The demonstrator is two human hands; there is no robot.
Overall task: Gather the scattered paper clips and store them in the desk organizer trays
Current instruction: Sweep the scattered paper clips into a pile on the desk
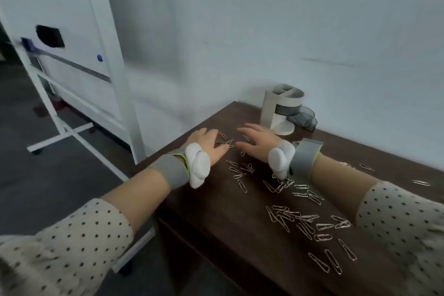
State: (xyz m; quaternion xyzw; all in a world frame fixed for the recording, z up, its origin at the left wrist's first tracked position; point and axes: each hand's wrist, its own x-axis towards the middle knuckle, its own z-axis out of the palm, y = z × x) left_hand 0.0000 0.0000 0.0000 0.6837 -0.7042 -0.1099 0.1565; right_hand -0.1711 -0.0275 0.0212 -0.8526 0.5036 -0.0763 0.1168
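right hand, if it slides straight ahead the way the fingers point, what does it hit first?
The right hand points up-left along the desk. First contact is probably the loose paper clips between the hands, then the left hand. Depth is uncertain.

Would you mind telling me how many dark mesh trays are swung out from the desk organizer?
2 trays are swung out to the right of the desk organizer: an upper tray and a lower tray beneath it. Others may be hidden inside the stand.

Plain pale grey wall (264, 19) behind. Dark brown wooden tabletop (240, 243) against it. White wheeled whiteboard stand (79, 60) far left of the hands, on dark grey floor (36, 151).
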